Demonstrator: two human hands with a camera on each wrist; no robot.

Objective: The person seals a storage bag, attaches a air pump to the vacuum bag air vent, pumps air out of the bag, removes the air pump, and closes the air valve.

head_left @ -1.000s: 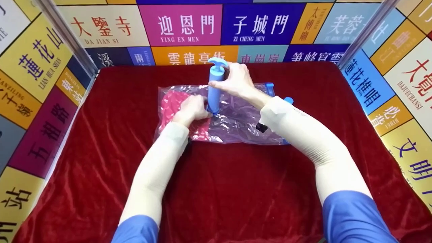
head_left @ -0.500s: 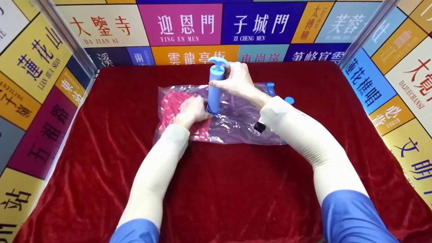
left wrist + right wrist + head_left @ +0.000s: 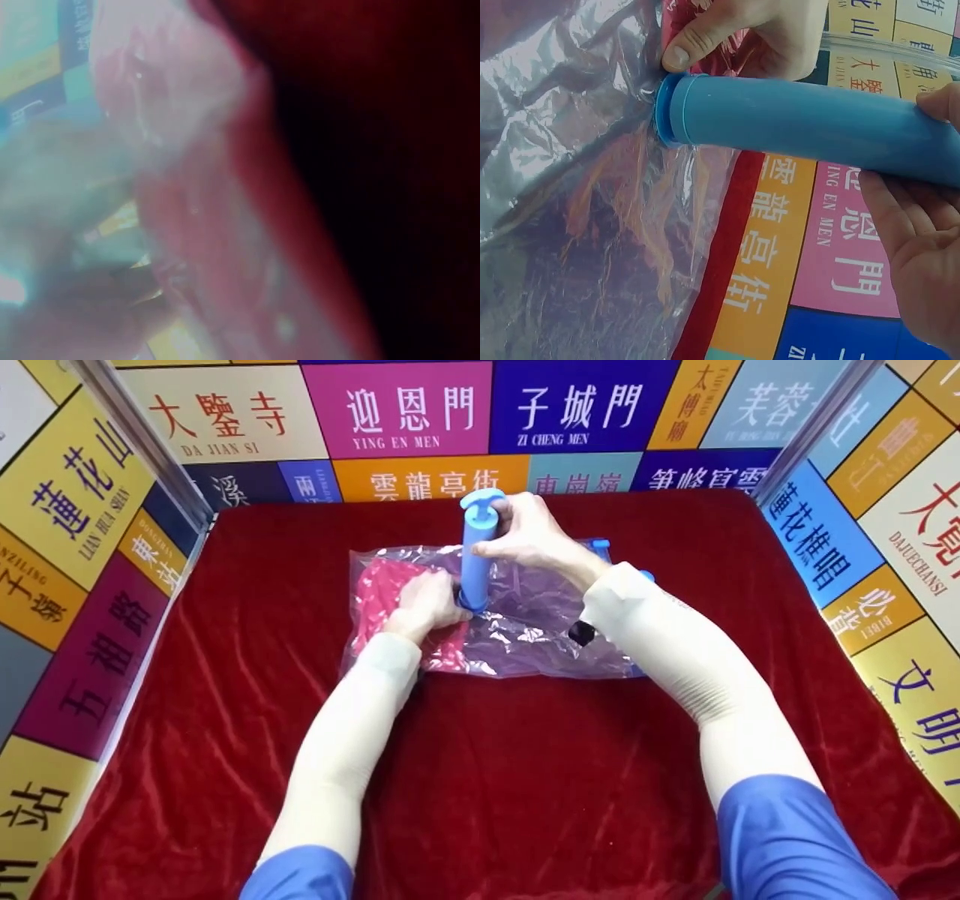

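A blue hand pump (image 3: 475, 566) stands nearly upright on a clear vacuum storage bag (image 3: 525, 649). My right hand (image 3: 529, 532) grips its upper barrel below the handle, with the thumb on one side and the fingers on the other. At the pump's foot, my left hand (image 3: 426, 604) holds the blue valve (image 3: 664, 112), its thumb on the rim in the right wrist view. Its other fingertips are hidden. Bright pink fabric (image 3: 375, 592) lies inside the bag's left part, under my left hand. The left wrist view is blurred, showing plastic over pink fabric (image 3: 195, 202).
A dark red velvet cloth (image 3: 525, 780) covers the table. A blue strip (image 3: 600, 547) shows at the bag's right end, partly behind my right forearm, near a round blue piece (image 3: 647, 576). Panels with printed characters (image 3: 397, 412) enclose the back and sides.
The pump's handle has turned slightly, and my right hand has shifted a little with it. My left hand keeps its place at the pump's foot.
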